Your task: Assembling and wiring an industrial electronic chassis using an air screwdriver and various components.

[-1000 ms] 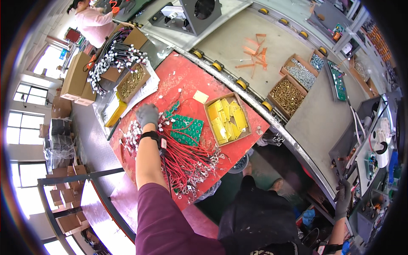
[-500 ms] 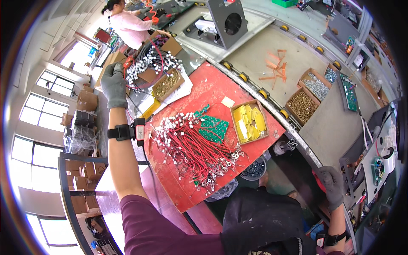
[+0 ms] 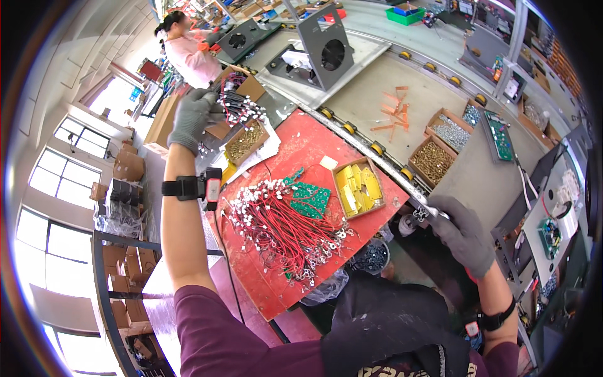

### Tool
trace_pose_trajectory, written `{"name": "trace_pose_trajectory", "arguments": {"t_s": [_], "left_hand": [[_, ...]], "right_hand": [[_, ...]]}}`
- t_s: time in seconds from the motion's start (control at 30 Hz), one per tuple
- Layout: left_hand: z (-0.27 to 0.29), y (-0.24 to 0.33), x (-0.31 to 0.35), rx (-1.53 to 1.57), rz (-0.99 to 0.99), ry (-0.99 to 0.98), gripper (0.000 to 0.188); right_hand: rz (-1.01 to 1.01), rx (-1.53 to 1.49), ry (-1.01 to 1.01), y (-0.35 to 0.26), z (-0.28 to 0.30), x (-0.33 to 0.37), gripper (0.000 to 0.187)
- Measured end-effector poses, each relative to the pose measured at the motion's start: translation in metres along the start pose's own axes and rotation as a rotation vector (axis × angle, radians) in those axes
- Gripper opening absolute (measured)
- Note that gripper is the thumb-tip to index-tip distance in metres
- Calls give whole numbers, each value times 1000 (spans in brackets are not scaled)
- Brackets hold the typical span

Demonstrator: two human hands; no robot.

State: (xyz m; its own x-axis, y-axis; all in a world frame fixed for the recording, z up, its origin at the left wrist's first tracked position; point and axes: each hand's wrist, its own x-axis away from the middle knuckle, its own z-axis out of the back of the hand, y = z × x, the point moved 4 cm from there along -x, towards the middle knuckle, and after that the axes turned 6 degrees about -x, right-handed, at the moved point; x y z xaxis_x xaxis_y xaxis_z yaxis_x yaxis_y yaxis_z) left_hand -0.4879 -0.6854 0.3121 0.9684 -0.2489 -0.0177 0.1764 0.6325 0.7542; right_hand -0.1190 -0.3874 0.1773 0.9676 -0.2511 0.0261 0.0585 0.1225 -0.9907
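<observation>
My left hand [image 3: 193, 119], in a grey glove, is at the upper left beside a bundle of dark cables with white connectors [image 3: 242, 103]. Motion smears its fingers, and I cannot tell if they hold a cable. My right hand [image 3: 463, 237], also gloved in grey, has its thumb and fingers on either side of the metal rail edge [image 3: 433, 207] at the right. Between the hands, a heap of red wires [image 3: 286, 229] with white connectors and ring terminals lies on a red board [image 3: 257, 290]. Green circuit boards [image 3: 312, 200] lie against the heap.
A carton of yellow parts [image 3: 359, 190] sits on the red board. Screw boxes [image 3: 433, 162] and copper-coloured strips [image 3: 394, 113] lie beyond the roller rail. A dark metal housing [image 3: 331, 55] stands at the back. A person in pink [image 3: 188, 60] works at the far left.
My right hand has risen up and left from beside the rail to its edge. My left hand has shifted right, against the cable bundle. The whole view has moved slightly.
</observation>
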Motion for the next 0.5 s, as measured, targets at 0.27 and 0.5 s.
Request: {"name": "trace_pose_trajectory", "arguments": {"t_s": [0.27, 0.5], "left_hand": [[-216, 53, 161, 216, -329, -844, 25], [-353, 47, 262, 394, -152, -1090, 24]], "right_hand": [[-223, -511, -169, -9, -15, -39, 37], [-44, -231, 200, 9, 90, -55, 22]]}}
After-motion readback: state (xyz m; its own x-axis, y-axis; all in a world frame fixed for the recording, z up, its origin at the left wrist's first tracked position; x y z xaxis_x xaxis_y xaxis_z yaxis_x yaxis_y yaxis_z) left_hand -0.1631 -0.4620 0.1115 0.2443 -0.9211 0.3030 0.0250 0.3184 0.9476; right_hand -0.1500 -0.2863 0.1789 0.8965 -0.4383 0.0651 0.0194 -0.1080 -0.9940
